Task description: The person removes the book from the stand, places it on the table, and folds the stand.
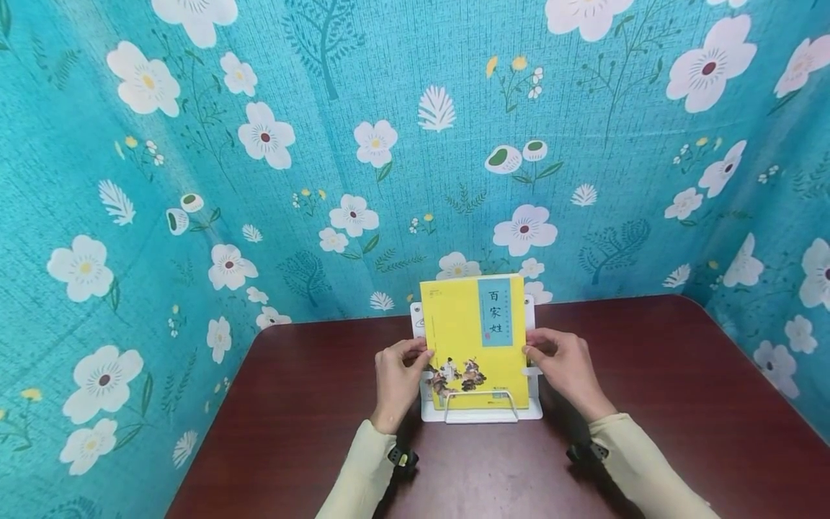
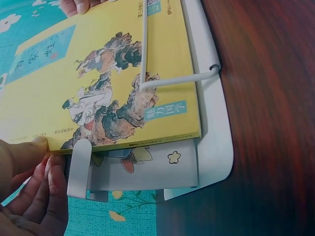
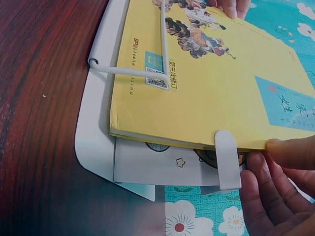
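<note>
A yellow paperback book [image 1: 454, 324] with a blue title panel stands upright, leaning back on a white book stand [image 1: 532, 412]. My left hand [image 1: 397, 378] pinches the book's left edge, thumb on the cover and fingers behind. On the opposite edge my right hand [image 1: 572, 369] holds it the same way. The stand's white wire bar [image 2: 179, 81] crosses the lower cover. Small white side clips hook round the book's edges, the left clip [image 2: 78, 169] just below my left thumb, the right clip [image 3: 227, 160] beside my right fingers. Most of the stand's back plate is hidden behind the book.
The stand rests on a dark red-brown table [image 1: 311, 404] near its far edge. Behind the table hangs a turquoise flowered cloth [image 1: 415, 180], which also covers both sides. Black wrist straps [image 1: 403, 458] sit over my pale sleeves.
</note>
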`<state>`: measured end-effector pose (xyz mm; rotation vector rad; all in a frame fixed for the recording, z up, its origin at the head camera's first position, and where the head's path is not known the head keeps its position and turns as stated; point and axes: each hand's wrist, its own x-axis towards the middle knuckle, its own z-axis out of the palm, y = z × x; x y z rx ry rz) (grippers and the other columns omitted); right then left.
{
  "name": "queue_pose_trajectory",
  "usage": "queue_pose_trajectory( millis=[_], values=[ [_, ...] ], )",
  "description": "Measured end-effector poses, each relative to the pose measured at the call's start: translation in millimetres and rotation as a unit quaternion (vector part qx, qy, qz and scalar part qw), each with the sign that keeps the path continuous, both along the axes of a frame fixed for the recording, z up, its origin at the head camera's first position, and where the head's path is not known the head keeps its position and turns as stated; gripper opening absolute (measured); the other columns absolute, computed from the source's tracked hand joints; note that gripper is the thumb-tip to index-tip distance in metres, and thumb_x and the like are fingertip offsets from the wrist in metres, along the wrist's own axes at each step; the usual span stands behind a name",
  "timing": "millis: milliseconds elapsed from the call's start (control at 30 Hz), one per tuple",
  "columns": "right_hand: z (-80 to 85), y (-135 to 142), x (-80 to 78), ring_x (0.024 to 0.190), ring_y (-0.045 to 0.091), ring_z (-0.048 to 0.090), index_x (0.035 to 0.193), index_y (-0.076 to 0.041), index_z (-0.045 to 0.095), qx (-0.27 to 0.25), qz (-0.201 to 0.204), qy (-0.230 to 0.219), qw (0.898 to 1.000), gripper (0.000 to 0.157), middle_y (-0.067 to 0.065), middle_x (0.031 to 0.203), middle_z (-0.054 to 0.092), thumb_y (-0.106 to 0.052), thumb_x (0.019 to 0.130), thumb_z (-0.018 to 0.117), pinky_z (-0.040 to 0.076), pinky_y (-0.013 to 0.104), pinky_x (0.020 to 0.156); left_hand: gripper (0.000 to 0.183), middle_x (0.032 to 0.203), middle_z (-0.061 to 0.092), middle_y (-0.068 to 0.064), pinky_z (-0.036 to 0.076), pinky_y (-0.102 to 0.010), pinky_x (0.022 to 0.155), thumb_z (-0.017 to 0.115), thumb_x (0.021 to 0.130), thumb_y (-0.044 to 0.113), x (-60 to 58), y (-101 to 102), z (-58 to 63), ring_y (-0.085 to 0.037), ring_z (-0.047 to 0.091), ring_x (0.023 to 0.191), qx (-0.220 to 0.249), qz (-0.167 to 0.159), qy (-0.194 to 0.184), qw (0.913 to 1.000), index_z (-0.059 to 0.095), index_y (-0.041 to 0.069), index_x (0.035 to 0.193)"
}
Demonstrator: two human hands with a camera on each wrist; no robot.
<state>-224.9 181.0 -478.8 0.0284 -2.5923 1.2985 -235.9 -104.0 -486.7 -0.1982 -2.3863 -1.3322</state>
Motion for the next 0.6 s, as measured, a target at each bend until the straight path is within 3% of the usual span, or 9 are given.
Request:
queue_pose_trajectory(
  millis=[367,600],
  values=[
    [0.3,-0.1,-2.9,0.093,0.028,0.07,0.123,-0.001,0.074,-0.021,0.005,-0.006,1.0,0.029,0.018,0.113,0.078,-0.009,0.095,0.073,0.056,0.023,0.076,0.025,0.098,0.081,-0.004,0.063,-0.026,0.077,0.082,0.089,0.014,-1.2,-2.3,-0.7,-0.011,0.074,0.082,0.006,-0.008,0.005,0.9999,0.081,0.008,0.114],
    [3.3,0.9,-3.0,0.092,0.028,0.069,0.123,-0.001,0.074,-0.033,0.005,-0.013,0.999,0.029,0.019,0.113,0.078,-0.009,0.095,0.074,0.054,0.018,0.073,0.023,0.1,0.081,-0.005,0.059,-0.02,0.069,0.082,0.09,0.014,-3.2,-2.5,1.3,-0.009,0.07,0.077,0.01,-0.012,0.01,0.9998,0.081,0.009,0.113]
  ],
)
